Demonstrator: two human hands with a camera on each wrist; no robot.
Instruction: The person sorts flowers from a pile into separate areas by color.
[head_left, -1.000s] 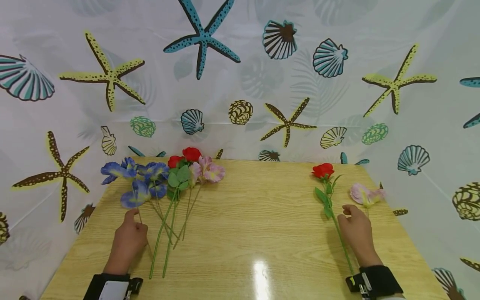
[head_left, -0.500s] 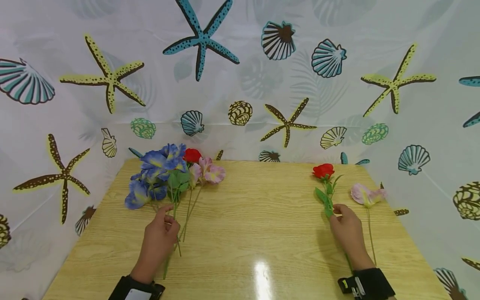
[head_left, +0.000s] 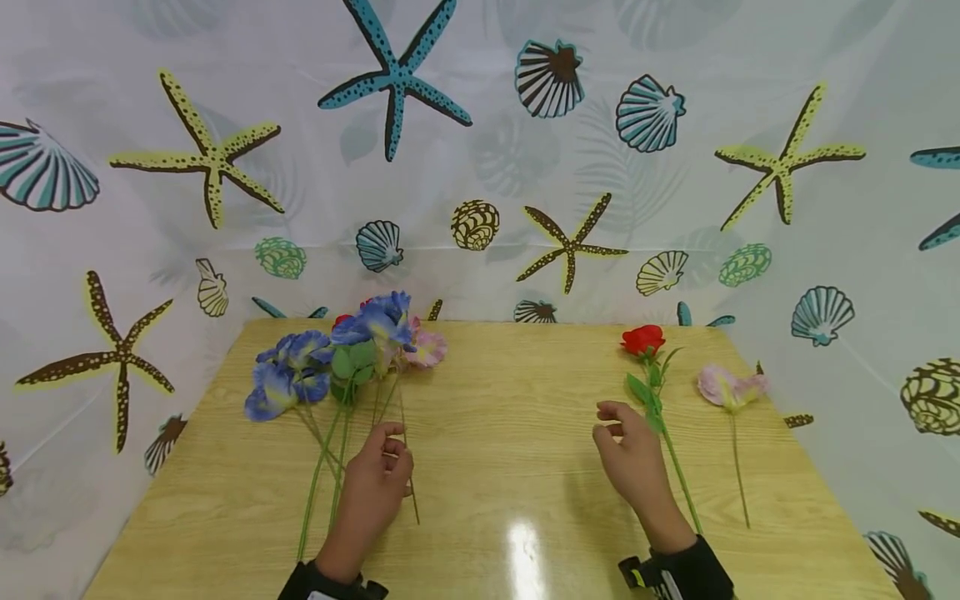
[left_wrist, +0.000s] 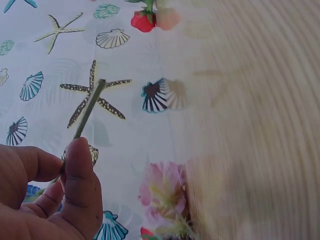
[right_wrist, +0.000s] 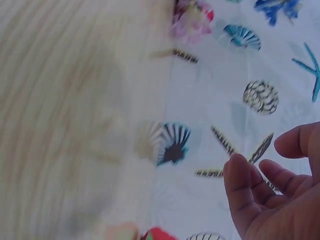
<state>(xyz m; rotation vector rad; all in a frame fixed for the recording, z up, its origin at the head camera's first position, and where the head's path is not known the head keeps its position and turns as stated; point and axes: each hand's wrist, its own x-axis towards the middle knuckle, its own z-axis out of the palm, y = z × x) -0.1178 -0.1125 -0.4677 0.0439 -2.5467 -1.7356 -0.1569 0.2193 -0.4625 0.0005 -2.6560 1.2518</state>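
Note:
My left hand (head_left: 375,483) pinches the thin stem (left_wrist: 90,111) of a blue iris between thumb and fingers. In the head view, the blossom of this blue iris (head_left: 378,319) overlaps the red roses and pink flowers behind it. More blue irises (head_left: 288,371) lie just to the left, their stems crossing the green rose stems. My right hand (head_left: 637,458) hovers over the table with loosely bent fingers and nothing between them. Right of it lie a single red rose (head_left: 642,340) with green leaves and a single pink flower (head_left: 729,389).
A light wooden table (head_left: 517,417) spreads between the two groups of flowers. Behind it hangs a white cloth (head_left: 450,158) printed with starfish and shells. Pink flowers (head_left: 427,346) lie at the right of the left group, partly covered.
My left hand has carried one blue iris rightward from the other irises, across the roses toward the pink flowers. My right hand has moved left, away from the single rose.

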